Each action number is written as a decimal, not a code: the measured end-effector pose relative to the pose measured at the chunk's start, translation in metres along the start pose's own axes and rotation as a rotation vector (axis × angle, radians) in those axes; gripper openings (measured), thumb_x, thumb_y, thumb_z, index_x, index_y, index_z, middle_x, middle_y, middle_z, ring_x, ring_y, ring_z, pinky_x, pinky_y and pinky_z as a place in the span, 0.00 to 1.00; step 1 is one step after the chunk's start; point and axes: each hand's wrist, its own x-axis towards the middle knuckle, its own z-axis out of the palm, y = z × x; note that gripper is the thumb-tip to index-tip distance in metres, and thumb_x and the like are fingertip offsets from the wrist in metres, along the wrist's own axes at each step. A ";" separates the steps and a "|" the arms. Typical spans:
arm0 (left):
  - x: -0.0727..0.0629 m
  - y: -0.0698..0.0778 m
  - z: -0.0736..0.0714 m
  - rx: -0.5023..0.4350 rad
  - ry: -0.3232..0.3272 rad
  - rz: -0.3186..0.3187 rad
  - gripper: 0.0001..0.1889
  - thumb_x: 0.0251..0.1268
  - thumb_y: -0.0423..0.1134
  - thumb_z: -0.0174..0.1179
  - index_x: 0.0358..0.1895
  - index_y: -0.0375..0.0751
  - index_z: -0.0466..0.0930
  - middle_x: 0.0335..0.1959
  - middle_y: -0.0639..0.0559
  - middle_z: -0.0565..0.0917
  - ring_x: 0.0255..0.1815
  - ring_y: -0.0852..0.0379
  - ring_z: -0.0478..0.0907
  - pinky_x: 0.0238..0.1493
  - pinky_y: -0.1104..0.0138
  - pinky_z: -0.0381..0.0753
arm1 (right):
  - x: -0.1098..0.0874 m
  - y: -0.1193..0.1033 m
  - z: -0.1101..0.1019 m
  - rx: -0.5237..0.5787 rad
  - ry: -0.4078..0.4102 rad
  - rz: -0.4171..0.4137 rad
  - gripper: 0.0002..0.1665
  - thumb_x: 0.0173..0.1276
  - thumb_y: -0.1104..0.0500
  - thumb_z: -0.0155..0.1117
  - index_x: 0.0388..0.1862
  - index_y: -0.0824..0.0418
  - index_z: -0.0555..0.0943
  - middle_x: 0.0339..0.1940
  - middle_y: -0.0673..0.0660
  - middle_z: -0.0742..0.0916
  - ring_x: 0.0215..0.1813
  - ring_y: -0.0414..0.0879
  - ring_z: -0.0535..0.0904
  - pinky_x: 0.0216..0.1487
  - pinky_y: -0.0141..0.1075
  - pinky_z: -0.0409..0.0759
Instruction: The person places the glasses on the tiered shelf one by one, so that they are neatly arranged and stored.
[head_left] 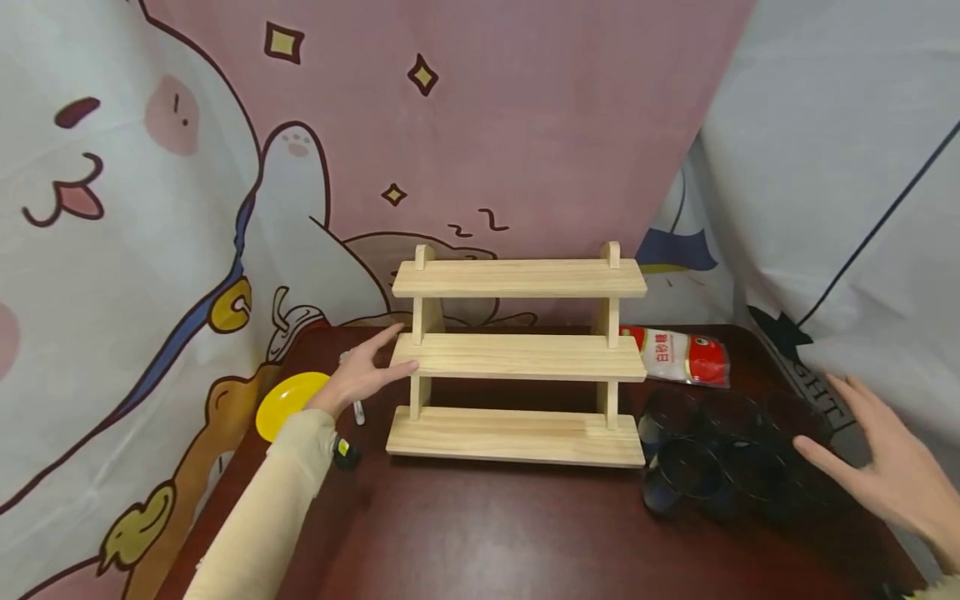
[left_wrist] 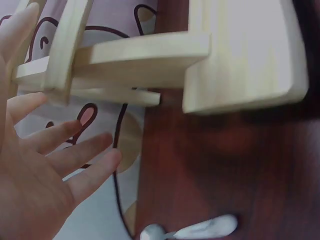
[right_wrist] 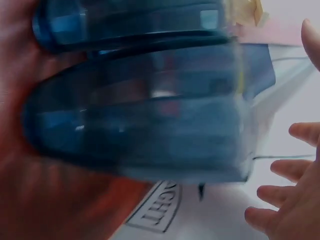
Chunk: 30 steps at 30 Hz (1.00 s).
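Note:
A three-tier wooden shelf rack (head_left: 517, 358) stands upright on the dark red table. My left hand (head_left: 358, 379), fingers spread, is beside its left end at the middle tier. In the left wrist view the left hand (left_wrist: 42, 180) holds nothing, and I cannot tell whether its thumb touches the wood. My right hand (head_left: 888, 462) hovers at the right of several dark blue see-through cups (head_left: 686, 471) grouped at the table's right. Seen from the right wrist, a blue cup (right_wrist: 140, 112) stands apart from the outstretched fingers (right_wrist: 280, 195) of that hand.
A red and white bag (head_left: 678, 357) with Chinese lettering lies behind the cups. Left of the rack are a yellow plate (head_left: 288, 404), a spoon (left_wrist: 205, 228) with a pale handle, and a small black object (head_left: 345, 452) with a yellow mark. Printed cloth (head_left: 525, 125) hangs around the table.

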 end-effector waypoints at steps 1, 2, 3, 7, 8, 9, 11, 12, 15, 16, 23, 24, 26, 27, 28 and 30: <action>0.000 -0.001 0.004 -0.020 0.003 0.010 0.52 0.63 0.70 0.67 0.86 0.57 0.55 0.84 0.45 0.60 0.83 0.37 0.55 0.77 0.35 0.59 | -0.005 0.004 0.001 0.002 0.000 0.012 0.65 0.73 0.41 0.69 0.85 0.71 0.39 0.83 0.80 0.41 0.80 0.82 0.39 0.68 0.83 0.42; -0.001 -0.002 0.008 -0.040 0.007 0.019 0.51 0.63 0.69 0.68 0.85 0.56 0.56 0.84 0.46 0.61 0.83 0.38 0.56 0.77 0.35 0.59 | -0.010 0.006 0.003 -0.001 -0.001 0.027 0.65 0.73 0.41 0.68 0.85 0.71 0.39 0.83 0.80 0.41 0.80 0.82 0.38 0.68 0.82 0.42; -0.001 -0.003 0.011 -0.060 0.011 0.028 0.51 0.63 0.68 0.69 0.85 0.55 0.56 0.84 0.46 0.61 0.83 0.39 0.56 0.77 0.35 0.59 | -0.015 0.009 0.004 0.005 -0.001 0.036 0.64 0.74 0.42 0.67 0.86 0.71 0.38 0.83 0.80 0.41 0.80 0.82 0.38 0.68 0.83 0.42; -0.003 -0.007 0.020 -0.112 0.039 0.038 0.50 0.64 0.66 0.70 0.85 0.56 0.57 0.84 0.47 0.61 0.83 0.40 0.56 0.77 0.36 0.59 | -0.031 0.019 0.013 0.028 -0.028 0.100 0.63 0.77 0.41 0.63 0.85 0.70 0.34 0.82 0.82 0.42 0.78 0.85 0.40 0.66 0.84 0.45; -0.004 -0.008 0.022 -0.125 0.045 0.035 0.50 0.63 0.65 0.70 0.85 0.57 0.57 0.84 0.47 0.61 0.83 0.40 0.56 0.77 0.36 0.59 | -0.034 0.021 0.016 0.033 -0.043 0.126 0.64 0.78 0.41 0.62 0.85 0.71 0.32 0.81 0.83 0.41 0.78 0.86 0.40 0.64 0.84 0.47; -0.004 -0.008 0.023 -0.137 0.051 0.033 0.50 0.63 0.65 0.71 0.85 0.58 0.57 0.84 0.48 0.61 0.83 0.40 0.55 0.77 0.35 0.59 | -0.038 0.023 0.020 0.042 -0.056 0.149 0.64 0.78 0.40 0.61 0.84 0.72 0.31 0.80 0.84 0.41 0.77 0.86 0.40 0.63 0.84 0.49; -0.005 -0.009 0.025 -0.156 0.058 0.033 0.50 0.63 0.64 0.71 0.85 0.59 0.57 0.84 0.48 0.60 0.84 0.40 0.55 0.77 0.35 0.59 | -0.045 0.026 0.026 0.061 -0.088 0.201 0.66 0.79 0.39 0.59 0.83 0.73 0.28 0.79 0.85 0.39 0.76 0.87 0.40 0.61 0.84 0.53; -0.004 -0.009 0.026 -0.167 0.060 0.033 0.49 0.63 0.64 0.71 0.85 0.60 0.57 0.84 0.48 0.60 0.84 0.40 0.55 0.77 0.35 0.59 | -0.048 0.028 0.030 0.062 -0.102 0.222 0.66 0.79 0.39 0.59 0.82 0.74 0.26 0.79 0.85 0.39 0.75 0.88 0.41 0.59 0.83 0.57; -0.003 -0.009 0.028 -0.202 0.064 0.036 0.49 0.63 0.63 0.72 0.84 0.62 0.57 0.84 0.49 0.61 0.83 0.41 0.56 0.77 0.36 0.59 | -0.056 0.032 0.039 0.060 -0.145 0.264 0.67 0.80 0.37 0.57 0.81 0.77 0.25 0.78 0.87 0.40 0.70 0.90 0.51 0.53 0.80 0.68; -0.003 -0.010 0.029 -0.213 0.065 0.034 0.49 0.63 0.63 0.72 0.84 0.63 0.57 0.84 0.49 0.61 0.83 0.41 0.56 0.77 0.36 0.59 | -0.058 0.032 0.042 0.066 -0.163 0.281 0.67 0.80 0.37 0.57 0.81 0.77 0.25 0.78 0.87 0.40 0.68 0.91 0.53 0.51 0.80 0.69; 0.000 -0.015 0.034 -0.304 0.081 0.036 0.47 0.65 0.59 0.73 0.84 0.63 0.58 0.83 0.48 0.63 0.78 0.41 0.64 0.74 0.39 0.67 | -0.063 0.030 0.057 0.196 -0.094 0.317 0.63 0.77 0.42 0.65 0.85 0.71 0.36 0.72 0.89 0.59 0.55 0.85 0.70 0.37 0.56 0.84; 0.001 -0.015 0.036 -0.322 0.084 0.040 0.47 0.65 0.57 0.73 0.84 0.62 0.58 0.82 0.47 0.64 0.77 0.40 0.66 0.73 0.40 0.69 | -0.064 0.029 0.058 0.226 -0.066 0.318 0.63 0.76 0.44 0.68 0.86 0.70 0.38 0.70 0.88 0.62 0.51 0.76 0.77 0.33 0.46 0.85; 0.001 -0.017 0.037 -0.349 0.087 0.051 0.47 0.67 0.54 0.73 0.84 0.59 0.58 0.81 0.45 0.65 0.76 0.40 0.69 0.72 0.41 0.71 | -0.065 0.028 0.062 0.279 -0.017 0.333 0.63 0.73 0.47 0.73 0.86 0.68 0.42 0.67 0.86 0.67 0.42 0.48 0.83 0.26 0.29 0.78; 0.002 -0.017 0.038 -0.368 0.087 0.054 0.46 0.67 0.53 0.73 0.85 0.58 0.58 0.81 0.44 0.65 0.74 0.39 0.71 0.71 0.42 0.73 | -0.066 0.028 0.063 0.296 0.001 0.354 0.63 0.71 0.47 0.74 0.87 0.67 0.44 0.68 0.85 0.67 0.40 0.34 0.79 0.26 0.24 0.75; 0.002 -0.018 0.039 -0.383 0.089 0.053 0.46 0.67 0.52 0.73 0.84 0.58 0.58 0.81 0.44 0.65 0.73 0.39 0.71 0.70 0.42 0.74 | -0.067 0.027 0.065 0.318 0.017 0.372 0.63 0.70 0.47 0.75 0.87 0.65 0.45 0.68 0.84 0.68 0.40 0.23 0.72 0.26 0.19 0.72; 0.002 -0.019 0.040 -0.403 0.095 0.047 0.45 0.68 0.50 0.73 0.84 0.58 0.58 0.81 0.44 0.65 0.73 0.39 0.71 0.70 0.43 0.73 | -0.068 0.026 0.067 0.335 0.047 0.405 0.63 0.68 0.46 0.77 0.88 0.61 0.49 0.69 0.80 0.69 0.40 0.12 0.57 0.27 0.15 0.69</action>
